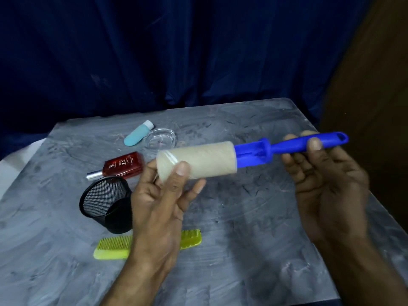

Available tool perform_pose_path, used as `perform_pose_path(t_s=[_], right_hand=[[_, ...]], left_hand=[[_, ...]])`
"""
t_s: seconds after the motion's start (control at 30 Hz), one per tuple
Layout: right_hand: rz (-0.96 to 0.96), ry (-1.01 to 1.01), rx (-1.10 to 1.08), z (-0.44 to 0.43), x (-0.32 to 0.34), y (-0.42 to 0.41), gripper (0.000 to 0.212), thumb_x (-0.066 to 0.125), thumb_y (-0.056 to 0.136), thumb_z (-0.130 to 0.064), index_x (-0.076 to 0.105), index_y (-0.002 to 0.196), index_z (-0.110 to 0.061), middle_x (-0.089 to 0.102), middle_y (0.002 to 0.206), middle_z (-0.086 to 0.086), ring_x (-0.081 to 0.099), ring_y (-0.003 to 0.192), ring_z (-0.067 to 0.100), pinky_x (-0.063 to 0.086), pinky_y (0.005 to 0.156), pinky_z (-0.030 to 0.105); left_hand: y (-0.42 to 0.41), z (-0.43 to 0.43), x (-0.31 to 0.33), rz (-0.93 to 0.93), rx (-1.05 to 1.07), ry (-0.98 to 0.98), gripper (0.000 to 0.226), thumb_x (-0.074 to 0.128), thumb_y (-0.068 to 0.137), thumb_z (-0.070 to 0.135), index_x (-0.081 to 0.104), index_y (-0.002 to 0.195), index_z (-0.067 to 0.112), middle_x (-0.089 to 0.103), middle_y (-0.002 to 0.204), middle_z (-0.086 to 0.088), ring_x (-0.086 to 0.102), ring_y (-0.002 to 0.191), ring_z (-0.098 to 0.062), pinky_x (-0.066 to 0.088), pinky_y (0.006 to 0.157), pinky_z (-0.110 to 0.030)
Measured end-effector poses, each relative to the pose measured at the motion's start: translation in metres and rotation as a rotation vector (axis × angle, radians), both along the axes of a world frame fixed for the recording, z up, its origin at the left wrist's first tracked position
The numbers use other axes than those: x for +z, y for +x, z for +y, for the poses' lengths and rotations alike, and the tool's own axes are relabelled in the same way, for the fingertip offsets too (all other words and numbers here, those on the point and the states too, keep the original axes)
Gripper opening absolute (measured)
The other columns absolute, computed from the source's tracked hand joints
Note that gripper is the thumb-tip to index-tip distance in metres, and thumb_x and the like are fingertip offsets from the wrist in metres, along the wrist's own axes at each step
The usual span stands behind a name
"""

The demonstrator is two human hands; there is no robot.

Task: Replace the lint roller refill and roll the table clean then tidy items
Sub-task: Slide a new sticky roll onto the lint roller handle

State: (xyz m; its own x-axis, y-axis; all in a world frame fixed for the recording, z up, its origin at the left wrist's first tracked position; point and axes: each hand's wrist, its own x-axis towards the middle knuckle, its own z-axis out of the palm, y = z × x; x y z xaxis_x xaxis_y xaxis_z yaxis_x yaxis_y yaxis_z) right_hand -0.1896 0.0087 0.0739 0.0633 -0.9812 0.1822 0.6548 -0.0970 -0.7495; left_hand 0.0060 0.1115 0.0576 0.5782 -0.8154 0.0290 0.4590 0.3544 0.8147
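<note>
A blue lint roller handle (309,143) is held level above the grey table (242,228). My right hand (326,180) grips its thin end, thumb on top. A beige paper roll (198,160) sits partly over the handle's blue core, with a stretch of core bare to its right. My left hand (163,202) grips the roll's left end between thumb and fingers.
On the table's left half lie a teal tube (136,134), a clear glass dish (160,139), a red perfume bottle (123,165), a tipped black mesh cup (106,202) and a yellow-green comb (114,247), partly under my left wrist. Dark blue curtain behind; hairs litter the tabletop.
</note>
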Motion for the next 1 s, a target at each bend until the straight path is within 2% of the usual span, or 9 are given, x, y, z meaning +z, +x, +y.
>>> perform_pose_path(t_s=[0.1,0.23,0.33,0.5,0.67,0.83,0.9,1.0], right_hand=[[0.013,-0.017,0.033,0.009,0.004,0.011,0.017,0.065,0.093,-0.014,0.071,0.107,-0.008,0.076,0.104,0.013,0.075,0.101,0.023,0.059,0.081,0.028],[-0.007,-0.027,0.027,0.013,0.014,0.016,0.017,0.063,0.093,-0.012,0.07,0.107,-0.006,0.076,0.105,0.016,0.075,0.099,0.024,0.06,0.081,0.029],[-0.001,-0.033,0.024,0.017,0.018,0.021,0.017,0.063,0.093,-0.011,0.07,0.108,-0.005,0.073,0.108,0.02,0.074,0.097,0.025,0.06,0.082,0.031],[-0.008,-0.031,0.035,0.026,0.023,0.035,0.014,0.064,0.092,-0.011,0.07,0.105,-0.006,0.075,0.1,0.014,0.074,0.093,0.022,0.059,0.081,0.03],[-0.058,0.003,0.04,0.03,0.027,0.039,0.017,0.065,0.091,-0.009,0.069,0.107,-0.002,0.075,0.103,0.017,0.074,0.094,0.024,0.06,0.081,0.03],[-0.08,0.015,0.09,0.029,0.03,0.037,0.024,0.063,0.092,-0.01,0.064,0.114,-0.002,0.075,0.112,0.021,0.074,0.107,0.028,0.059,0.085,0.03],[-0.088,-0.014,0.109,0.029,0.034,0.037,0.024,0.062,0.092,-0.01,0.064,0.115,-0.003,0.075,0.112,0.02,0.073,0.107,0.027,0.059,0.085,0.031],[-0.066,-0.096,0.127,0.028,0.04,0.035,0.021,0.06,0.094,-0.01,0.064,0.114,-0.004,0.075,0.11,0.017,0.073,0.107,0.026,0.059,0.084,0.031]], left_hand=[[-0.013,0.002,-0.001,-0.078,-0.028,-0.048,0.037,0.082,0.08,0.028,0.07,0.113,0.017,0.08,0.112,-0.002,0.079,0.101,-0.016,0.065,0.079,-0.031],[-0.006,0.005,0.007,-0.075,-0.012,-0.066,0.042,0.082,0.082,0.029,0.069,0.12,0.016,0.079,0.117,-0.005,0.08,0.102,-0.018,0.065,0.079,-0.031],[0.002,0.008,0.01,-0.103,0.006,-0.054,0.035,0.082,0.081,0.032,0.075,0.115,0.024,0.079,0.118,-0.005,0.079,0.102,-0.019,0.065,0.078,-0.031],[-0.003,0.009,0.019,-0.112,0.004,-0.044,0.032,0.082,0.081,0.032,0.077,0.112,0.03,0.08,0.113,-0.004,0.078,0.101,-0.019,0.065,0.077,-0.031],[0.003,0.007,0.03,-0.143,-0.007,-0.065,0.036,0.082,0.081,0.031,0.077,0.117,0.031,0.079,0.113,-0.001,0.076,0.099,-0.015,0.064,0.077,-0.028],[0.013,0.017,0.042,-0.071,-0.159,-0.128,0.06,0.077,0.087,0.026,0.063,0.145,0.018,0.071,0.135,0.001,0.069,0.128,-0.016,0.06,0.094,-0.032],[0.015,0.019,0.05,-0.016,-0.173,-0.136,0.057,0.08,0.088,0.038,0.067,0.14,0.019,0.072,0.136,0.002,0.069,0.13,-0.017,0.061,0.095,-0.034],[0.019,0.018,0.06,-0.055,-0.07,-0.053,0.037,0.077,0.092,0.044,0.078,0.117,0.017,0.076,0.128,-0.001,0.074,0.119,-0.019,0.064,0.086,-0.035]])
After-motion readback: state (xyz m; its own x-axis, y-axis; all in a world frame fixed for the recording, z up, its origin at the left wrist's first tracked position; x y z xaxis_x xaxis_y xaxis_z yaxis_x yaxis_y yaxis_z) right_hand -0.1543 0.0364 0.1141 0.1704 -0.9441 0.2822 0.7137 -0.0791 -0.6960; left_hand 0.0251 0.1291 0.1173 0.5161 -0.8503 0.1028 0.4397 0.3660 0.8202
